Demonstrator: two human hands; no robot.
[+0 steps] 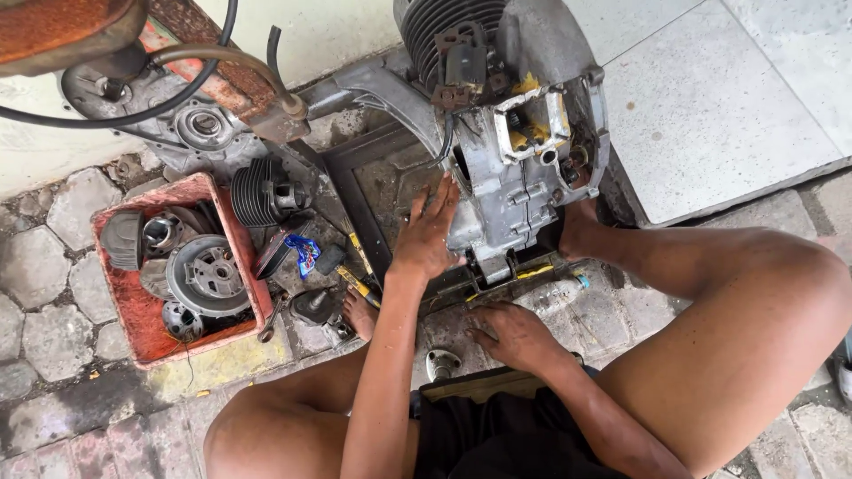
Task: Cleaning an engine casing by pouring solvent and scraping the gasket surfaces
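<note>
A grey metal engine block (pixel 510 142) with cooling fins stands on the ground in front of me, tilted against a dark frame. My left hand (pixel 429 232) lies flat against the lower left side of the engine case, fingers spread. My right hand (pixel 515 334) rests on the paving stones below the engine, fingers bent down onto the ground beside a small metal part (pixel 440 362). I cannot tell whether it grips anything. My bare legs and feet flank the engine.
A red tray (pixel 133 310) at the left holds several engine parts, among them a round flywheel (pixel 207 275). A finned cylinder (pixel 262 191), a screwdriver with a yellow handle (pixel 359 284), black hoses and a rusty frame lie about it. Grey floor tiles lie at the right.
</note>
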